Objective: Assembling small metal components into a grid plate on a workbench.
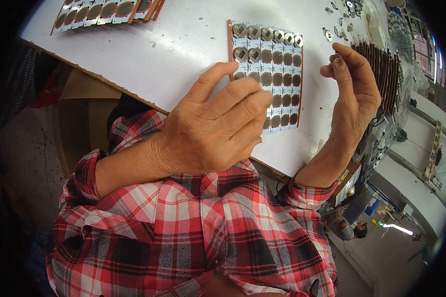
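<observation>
A pale blue circuit-board panel (276, 111) with reddish-brown edge strips lies on the white table, bearing rows of dark round pads. Silvery round metal clips (253, 32) sit across its top row and on the first two places of the second. Above the panel's lower left is my left hand (215, 121), its little finger at the left edge and its other fingers curled inward. Their tips, and anything in them, are hidden. To the panel's right, raised, my right hand (354, 89) pinches a small metal part (337, 56) between thumb and fingertip, mostly covered.
More pad-covered panels (96, 12) are stacked at the upper left. Loose metal clips (328, 34) lie scattered at the upper right, beside a long row of brown-edged panels (381, 74). The table's near edge (94, 74) runs diagonally below my hands. Another person (349, 230) is in the background.
</observation>
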Demonstrator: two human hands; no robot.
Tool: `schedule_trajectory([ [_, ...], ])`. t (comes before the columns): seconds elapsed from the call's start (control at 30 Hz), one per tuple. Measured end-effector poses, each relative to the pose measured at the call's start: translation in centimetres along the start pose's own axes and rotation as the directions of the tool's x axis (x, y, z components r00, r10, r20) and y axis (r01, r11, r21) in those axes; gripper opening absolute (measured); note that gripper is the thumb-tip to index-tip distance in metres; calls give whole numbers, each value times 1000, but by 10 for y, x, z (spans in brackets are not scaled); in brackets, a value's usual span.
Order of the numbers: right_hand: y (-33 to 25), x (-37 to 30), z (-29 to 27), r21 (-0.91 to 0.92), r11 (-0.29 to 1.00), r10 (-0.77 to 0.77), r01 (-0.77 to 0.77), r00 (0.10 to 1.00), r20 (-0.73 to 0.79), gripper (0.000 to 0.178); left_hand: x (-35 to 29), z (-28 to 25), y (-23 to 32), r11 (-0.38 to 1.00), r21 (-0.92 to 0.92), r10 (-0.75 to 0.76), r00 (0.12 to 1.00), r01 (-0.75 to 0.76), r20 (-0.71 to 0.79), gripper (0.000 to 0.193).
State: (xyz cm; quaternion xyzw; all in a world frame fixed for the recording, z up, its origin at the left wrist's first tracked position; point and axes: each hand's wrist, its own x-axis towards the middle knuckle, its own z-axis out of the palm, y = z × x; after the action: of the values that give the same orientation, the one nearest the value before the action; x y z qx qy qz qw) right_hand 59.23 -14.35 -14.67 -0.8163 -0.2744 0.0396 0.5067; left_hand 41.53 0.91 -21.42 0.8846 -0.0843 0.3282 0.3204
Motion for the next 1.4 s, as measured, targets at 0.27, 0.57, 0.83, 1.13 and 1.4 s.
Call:
schedule_trajectory([
  [0.27, -5, -7, 33, 301, 948, 41, -99, 980, 193, 16, 0, 2, 0, 999, 51, 3, 1000, -5, 30, 47],
  [0.57, -13, -15, 43, 86, 983, 138, -162, 963, 231, 18, -1, 2, -1, 999, 48, 15, 1000, -16, 27, 45],
  [0.83, -13, -19, 48, 121, 983, 109, -141, 965, 240, 16, -2, 3, 0, 999, 35, 5, 1000, -5, 19, 43],
  [1.13, 0, -18, 45, -25, 1000, 1, 6, 966, 257, 12, 0, 0, 1, 1000, 3, -13, 999, 12, 52, 44],
  [1.4, -3, -8, 35, 18, 999, -41, 37, 931, 363, 15, 6, -4, 2, 1000, 0, -6, 998, 6, 64, 45],
])
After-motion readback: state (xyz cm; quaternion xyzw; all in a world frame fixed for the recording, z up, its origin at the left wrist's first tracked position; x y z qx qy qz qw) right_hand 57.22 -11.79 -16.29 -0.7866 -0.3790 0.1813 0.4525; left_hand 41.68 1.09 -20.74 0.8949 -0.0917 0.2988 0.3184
